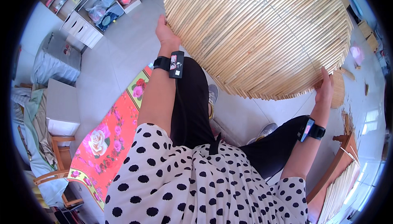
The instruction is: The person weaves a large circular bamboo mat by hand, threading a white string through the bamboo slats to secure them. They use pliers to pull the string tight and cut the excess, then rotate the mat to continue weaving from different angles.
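Left hand [165, 29] gripped the left rim of a large round reed mat [262, 31], fingers curled on its edge. Right hand [325, 88] clasped the lower right rim. Mat was held up, tilted, over the knees, above the tiled floor [123, 56]; floral cloth [112, 138] lay at left.

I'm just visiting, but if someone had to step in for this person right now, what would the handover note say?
Left hand: grip on the left edge of the big round reed mat, fingers curled over the rim.
Right hand: grip on the mat's lower right edge.
Mat: held up in front of the seated person, above the tiled floor.
Spare reed bundle: lower right.
Done: most of the disc looks woven.
Left: cannot tell from here.
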The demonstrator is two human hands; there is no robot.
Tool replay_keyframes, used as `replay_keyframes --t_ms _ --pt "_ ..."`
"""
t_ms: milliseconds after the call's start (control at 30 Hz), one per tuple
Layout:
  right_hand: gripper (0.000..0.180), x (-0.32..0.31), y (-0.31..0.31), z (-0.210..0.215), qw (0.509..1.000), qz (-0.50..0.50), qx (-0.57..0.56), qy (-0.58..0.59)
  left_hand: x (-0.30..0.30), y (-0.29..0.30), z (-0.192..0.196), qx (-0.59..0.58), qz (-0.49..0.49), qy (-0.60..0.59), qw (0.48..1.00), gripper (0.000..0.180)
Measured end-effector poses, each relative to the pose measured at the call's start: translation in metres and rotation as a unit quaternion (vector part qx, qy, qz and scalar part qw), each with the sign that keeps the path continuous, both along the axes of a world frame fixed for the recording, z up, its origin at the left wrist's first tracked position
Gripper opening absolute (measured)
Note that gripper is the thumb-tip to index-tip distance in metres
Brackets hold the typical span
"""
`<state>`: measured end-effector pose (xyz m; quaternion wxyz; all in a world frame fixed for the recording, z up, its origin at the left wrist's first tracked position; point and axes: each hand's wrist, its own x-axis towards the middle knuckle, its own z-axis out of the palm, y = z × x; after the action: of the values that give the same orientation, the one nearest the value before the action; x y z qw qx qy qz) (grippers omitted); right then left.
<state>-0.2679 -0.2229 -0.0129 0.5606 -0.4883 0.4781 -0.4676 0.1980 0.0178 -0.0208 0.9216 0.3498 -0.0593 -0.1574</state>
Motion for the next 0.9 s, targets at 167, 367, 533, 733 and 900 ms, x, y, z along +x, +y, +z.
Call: replay_keyframes --t_ms 167,367,533,733,900 --pt "0.050 -0.002 -0.003 -0.003 1.000 0.008 0.012 -0.012 -0.012 -0.002 0.006 -0.002 0.001 0.009 1.000 0.039" --pt "0.051 0.002 -0.007 -0.006 0.998 0.003 0.009 -0.056 -0.016 0.000 0.013 -0.026 -0.024 0.010 0.999 0.038" --pt "0.051 0.004 -0.017 -0.015 0.995 -0.027 0.045 -0.089 -0.013 0.001 0.016 -0.049 -0.053 -0.029 0.997 0.034" --pt "0.051 0.003 -0.020 -0.014 0.988 -0.003 0.090 -0.127 -0.009 0.002 0.018 -0.027 -0.038 -0.055 0.997 0.029" --pt "0.049 0.001 -0.020 -0.014 0.984 -0.033 0.092 -0.150 -0.014 0.000 0.019 0.002 -0.027 -0.054 0.998 0.024"
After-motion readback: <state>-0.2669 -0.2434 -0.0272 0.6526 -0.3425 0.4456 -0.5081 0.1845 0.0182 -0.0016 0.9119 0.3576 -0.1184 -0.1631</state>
